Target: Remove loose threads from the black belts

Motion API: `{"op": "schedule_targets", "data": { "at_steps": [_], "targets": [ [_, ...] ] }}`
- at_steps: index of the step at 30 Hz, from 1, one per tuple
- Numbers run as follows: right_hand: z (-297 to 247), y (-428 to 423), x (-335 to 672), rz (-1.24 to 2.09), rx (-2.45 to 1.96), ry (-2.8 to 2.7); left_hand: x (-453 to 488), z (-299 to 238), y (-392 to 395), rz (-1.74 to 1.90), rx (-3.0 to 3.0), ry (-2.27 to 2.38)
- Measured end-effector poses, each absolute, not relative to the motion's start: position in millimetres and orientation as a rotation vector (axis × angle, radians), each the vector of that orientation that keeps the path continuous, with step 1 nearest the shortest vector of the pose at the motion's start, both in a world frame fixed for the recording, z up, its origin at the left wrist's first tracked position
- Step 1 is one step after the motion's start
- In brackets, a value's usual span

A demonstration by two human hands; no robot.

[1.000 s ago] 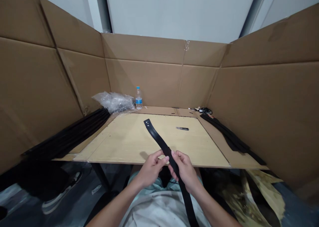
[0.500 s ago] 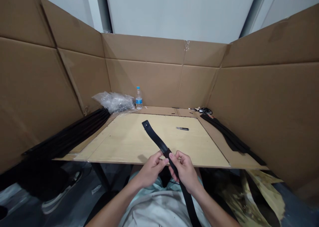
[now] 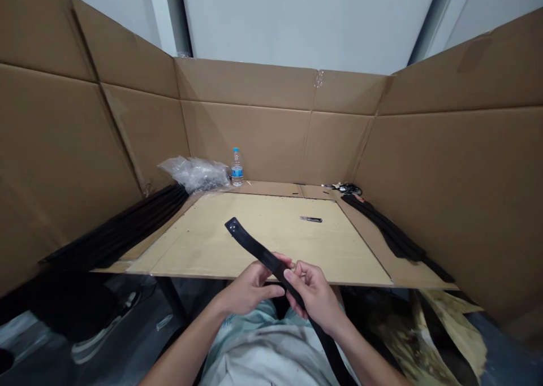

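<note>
A long black strap (image 3: 257,247) runs up from my lap over the table's front edge. Its free far end is tilted up to the left and shows small shiny spots, perhaps rivets or holes. My right hand (image 3: 316,293) pinches the strap between thumb and fingers near its middle. My left hand (image 3: 250,287) is curled round the strap just beyond, fingers behind it and thumb lying lower, in front. The strap's lower part passes under my right wrist and out of view. Small thread snips (image 3: 311,219) lie on the table board (image 3: 203,239).
Dark straps lie in a pile (image 3: 127,228) on the left, and more black strips (image 3: 386,228) lie on the right. A plastic bag (image 3: 197,174), a water bottle (image 3: 237,171) and a small dark tangle (image 3: 350,189) sit at the back. Cardboard walls (image 3: 246,131) enclose the table.
The strap's far end has swung left and lower toward me. My left hand has shifted its fingers behind the strap, its thumb now lower. My right hand keeps its pinch.
</note>
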State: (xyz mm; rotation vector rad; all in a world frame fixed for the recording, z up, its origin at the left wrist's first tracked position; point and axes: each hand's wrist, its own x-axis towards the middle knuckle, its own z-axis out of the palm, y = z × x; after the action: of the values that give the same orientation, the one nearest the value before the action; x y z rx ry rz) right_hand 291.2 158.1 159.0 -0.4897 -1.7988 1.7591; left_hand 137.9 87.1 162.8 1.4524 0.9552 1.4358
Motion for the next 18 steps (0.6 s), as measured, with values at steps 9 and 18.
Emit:
{"op": "schedule_targets", "data": {
  "at_steps": [9, 18],
  "targets": [
    [160.0, 156.7, 295.7, 1.894, -0.507, -1.816, 139.2, 157.5, 87.7, 1.44, 1.197, 0.937],
    [162.6, 153.0, 301.5, 2.053, -0.37, -1.828, 135.0, 156.9, 88.4, 1.398, 1.436, 0.822]
  ]
}}
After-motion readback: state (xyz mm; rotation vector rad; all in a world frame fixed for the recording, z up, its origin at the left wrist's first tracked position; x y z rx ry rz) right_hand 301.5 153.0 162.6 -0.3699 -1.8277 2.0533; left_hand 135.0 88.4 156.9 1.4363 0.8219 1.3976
